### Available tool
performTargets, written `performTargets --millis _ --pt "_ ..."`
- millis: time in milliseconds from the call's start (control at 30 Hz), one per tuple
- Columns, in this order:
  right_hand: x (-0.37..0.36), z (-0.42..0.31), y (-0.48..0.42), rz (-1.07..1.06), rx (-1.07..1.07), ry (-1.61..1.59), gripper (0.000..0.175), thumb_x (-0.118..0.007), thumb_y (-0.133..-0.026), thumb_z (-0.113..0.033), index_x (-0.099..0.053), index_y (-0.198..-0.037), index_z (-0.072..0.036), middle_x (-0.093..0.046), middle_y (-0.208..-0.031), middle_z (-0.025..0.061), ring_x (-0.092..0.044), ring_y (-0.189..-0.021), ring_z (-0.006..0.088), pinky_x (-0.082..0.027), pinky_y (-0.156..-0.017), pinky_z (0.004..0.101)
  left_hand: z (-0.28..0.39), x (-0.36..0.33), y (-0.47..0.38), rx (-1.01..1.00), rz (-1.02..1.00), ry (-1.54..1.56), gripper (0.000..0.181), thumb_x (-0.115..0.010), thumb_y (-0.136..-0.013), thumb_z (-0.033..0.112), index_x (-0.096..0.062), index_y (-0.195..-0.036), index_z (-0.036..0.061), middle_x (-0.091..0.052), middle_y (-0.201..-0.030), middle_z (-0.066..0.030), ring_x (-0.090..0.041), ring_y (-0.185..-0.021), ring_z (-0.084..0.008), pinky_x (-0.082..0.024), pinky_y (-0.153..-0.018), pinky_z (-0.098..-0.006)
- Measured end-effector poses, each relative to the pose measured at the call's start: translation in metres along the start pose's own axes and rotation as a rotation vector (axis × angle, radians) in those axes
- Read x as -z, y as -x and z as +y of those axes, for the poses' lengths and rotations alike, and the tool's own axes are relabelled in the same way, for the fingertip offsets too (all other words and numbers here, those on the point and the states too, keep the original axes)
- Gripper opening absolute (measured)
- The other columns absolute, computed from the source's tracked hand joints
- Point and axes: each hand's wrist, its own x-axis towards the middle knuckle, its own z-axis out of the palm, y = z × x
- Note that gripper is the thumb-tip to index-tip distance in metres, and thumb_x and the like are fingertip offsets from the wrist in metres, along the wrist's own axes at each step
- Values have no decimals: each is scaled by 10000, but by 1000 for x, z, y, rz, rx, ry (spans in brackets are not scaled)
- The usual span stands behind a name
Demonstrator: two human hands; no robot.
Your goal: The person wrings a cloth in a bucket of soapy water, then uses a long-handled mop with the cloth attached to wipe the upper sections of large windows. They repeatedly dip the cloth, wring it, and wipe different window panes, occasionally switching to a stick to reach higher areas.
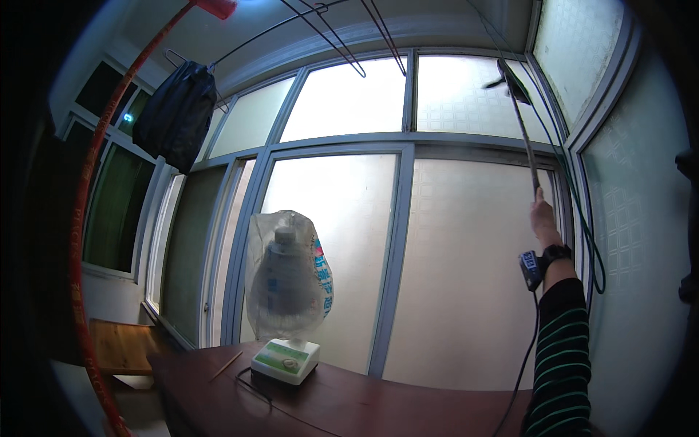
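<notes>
My right hand [541, 216] is raised at the right, its fingers shut around the lower part of a thin pole [523, 125]. A dark, partly blurred object [513, 82] sits at the pole's top, in front of the upper window pane [458, 98]; whether it touches the glass I cannot tell. A small dark device [529, 270] is strapped to my right wrist, and a cable [524, 366] runs down from it. Dark green cords [587, 240] hang in a loop just right of that hand. My left hand is out of view.
On the reddish-brown table [349, 404] stands a white-and-green appliance [286, 360] below a plastic-bagged dark vessel [286, 278]. A thin stick [225, 366] lies beside it. A red pole [82, 218] rises at left. Overhead, a black garment [177, 114] and wire hangers [333, 41] hang.
</notes>
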Motion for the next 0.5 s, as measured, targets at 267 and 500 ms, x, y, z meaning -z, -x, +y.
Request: performTargets --millis 267,500 --pt "-18 -65 -2 -87 -53 -345 477 -241 -981 -347 -422 -1215 28 -619 -803 192 -594 -618 289 -486 -516 410 29 9 53 4 49 -23 297 -511 -873 77 -474 -1153 -16 -456 -729 -16 -424 -559 -95 -363 -508 -242" --pt "15 -95 -4 -319 -183 -488 634 -145 -977 -474 -537 -1000 23 -574 -898 183 -549 -851 306 -428 -765 415 47 7 61 -31 26 2 294 -508 -875 76 -474 -1153 -13 -456 -728 -12 -421 -553 -90 -361 -505 -237"
